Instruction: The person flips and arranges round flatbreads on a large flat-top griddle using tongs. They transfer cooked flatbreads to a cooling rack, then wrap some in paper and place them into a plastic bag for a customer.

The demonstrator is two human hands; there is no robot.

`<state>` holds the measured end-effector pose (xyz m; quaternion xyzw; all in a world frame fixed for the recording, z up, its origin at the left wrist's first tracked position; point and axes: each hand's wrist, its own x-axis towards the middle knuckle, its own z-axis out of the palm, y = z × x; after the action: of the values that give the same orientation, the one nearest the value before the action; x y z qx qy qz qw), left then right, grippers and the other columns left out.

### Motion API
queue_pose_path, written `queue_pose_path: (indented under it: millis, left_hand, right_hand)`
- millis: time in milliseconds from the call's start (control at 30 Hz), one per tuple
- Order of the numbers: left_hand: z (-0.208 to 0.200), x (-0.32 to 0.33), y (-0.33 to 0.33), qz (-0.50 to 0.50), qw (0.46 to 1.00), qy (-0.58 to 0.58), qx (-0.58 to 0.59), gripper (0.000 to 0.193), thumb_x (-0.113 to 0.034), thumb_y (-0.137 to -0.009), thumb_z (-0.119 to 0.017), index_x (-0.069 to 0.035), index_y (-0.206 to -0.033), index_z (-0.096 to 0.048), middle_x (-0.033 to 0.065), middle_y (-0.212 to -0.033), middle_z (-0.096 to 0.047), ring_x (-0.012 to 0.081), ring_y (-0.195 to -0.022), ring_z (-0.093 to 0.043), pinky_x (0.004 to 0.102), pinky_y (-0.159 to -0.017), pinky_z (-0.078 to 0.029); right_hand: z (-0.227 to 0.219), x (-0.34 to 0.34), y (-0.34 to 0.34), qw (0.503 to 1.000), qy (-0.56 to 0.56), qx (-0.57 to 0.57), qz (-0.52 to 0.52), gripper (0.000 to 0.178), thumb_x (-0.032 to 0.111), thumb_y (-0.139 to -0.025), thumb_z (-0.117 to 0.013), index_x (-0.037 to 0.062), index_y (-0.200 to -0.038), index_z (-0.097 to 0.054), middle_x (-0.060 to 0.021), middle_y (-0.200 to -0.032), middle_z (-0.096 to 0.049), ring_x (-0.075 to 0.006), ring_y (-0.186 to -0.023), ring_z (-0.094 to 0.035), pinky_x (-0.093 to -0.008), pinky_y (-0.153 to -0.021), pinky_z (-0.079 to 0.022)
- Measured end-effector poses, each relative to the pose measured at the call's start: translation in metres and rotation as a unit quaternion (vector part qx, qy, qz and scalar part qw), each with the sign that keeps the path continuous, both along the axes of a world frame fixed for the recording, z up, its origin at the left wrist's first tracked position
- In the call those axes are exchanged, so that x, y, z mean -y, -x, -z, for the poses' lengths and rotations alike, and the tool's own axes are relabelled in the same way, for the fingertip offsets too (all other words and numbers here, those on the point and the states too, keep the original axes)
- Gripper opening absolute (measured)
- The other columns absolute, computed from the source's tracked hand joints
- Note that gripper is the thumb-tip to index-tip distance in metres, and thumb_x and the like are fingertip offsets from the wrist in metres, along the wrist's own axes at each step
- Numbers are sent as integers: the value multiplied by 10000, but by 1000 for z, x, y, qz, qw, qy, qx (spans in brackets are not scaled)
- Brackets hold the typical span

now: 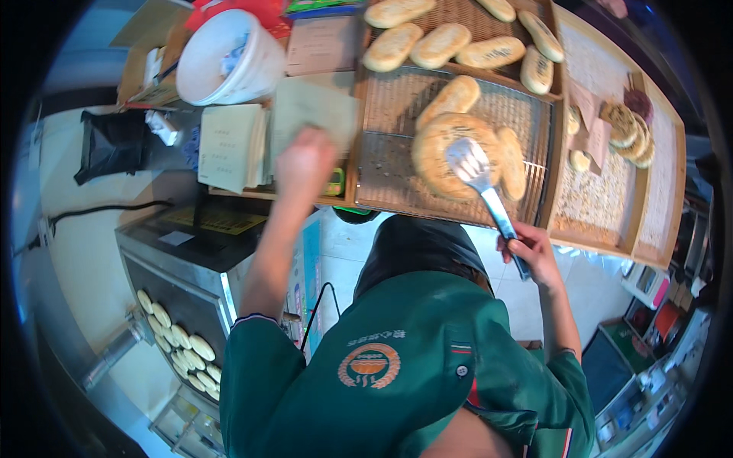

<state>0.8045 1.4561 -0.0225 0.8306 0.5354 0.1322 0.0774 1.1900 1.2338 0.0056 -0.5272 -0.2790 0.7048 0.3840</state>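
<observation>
My right hand is closed around the handle of metal food tongs with a broad slotted head. The head lies over a large round flatbread dotted with dark seeds; I cannot tell whether it touches. Long oval breads lie beside the round one on a wire rack in a wooden tray. My left hand, smeared by motion, is closed at the lower edge of a pale paper bag. Its fingertips are hidden. Next to it stands a stack of paper bags with small print.
Several oval breads fill a woven tray behind the rack. Right, a wooden tray holds crumbs and stacked round pastries. A white bucket stands back left. Below left, an oven is next to several pale dough pieces.
</observation>
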Motion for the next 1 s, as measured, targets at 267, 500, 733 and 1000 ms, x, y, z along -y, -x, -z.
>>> queue_pose_path:
  millis: [267,500,733,1000]
  left_hand:
    - [6,28,-182,133,939,254,192,106,-98,-831,-575,1,-852,-541,199,-896,-596,419,-841,-602,501,-725,-479]
    - [9,66,-251,162,948,104,251,228,-71,-734,-655,-1,-593,-491,113,-1120,-593,333,-990,-552,428,-852,-438]
    - [5,94,-298,234,931,130,248,251,-65,-722,-610,-15,-540,-444,112,-1396,-519,357,-1353,-395,649,-1119,-120]
    - [-30,136,-373,337,919,99,181,156,-132,-754,-637,-37,-633,-608,124,-1444,-468,396,-1399,-310,684,-1120,-66]
  right_hand:
    - [-5,42,-35,994,29,72,76,481,148,-900,-678,-24,-1329,-544,-41,-873,-643,-89,-673,-559,-232,-632,-478]
    - [-15,84,-61,968,77,220,94,450,93,-887,-699,-52,-1291,-564,-14,-855,-641,-67,-680,-548,-231,-628,-490]
    - [-4,100,-81,981,112,-80,136,414,72,-932,-623,-35,-1325,-544,-49,-836,-658,-69,-652,-561,-210,-602,-474]
    - [-4,124,-117,983,64,-8,172,419,75,-916,-645,-22,-1315,-559,-47,-866,-669,-69,-670,-559,-221,-633,-488]
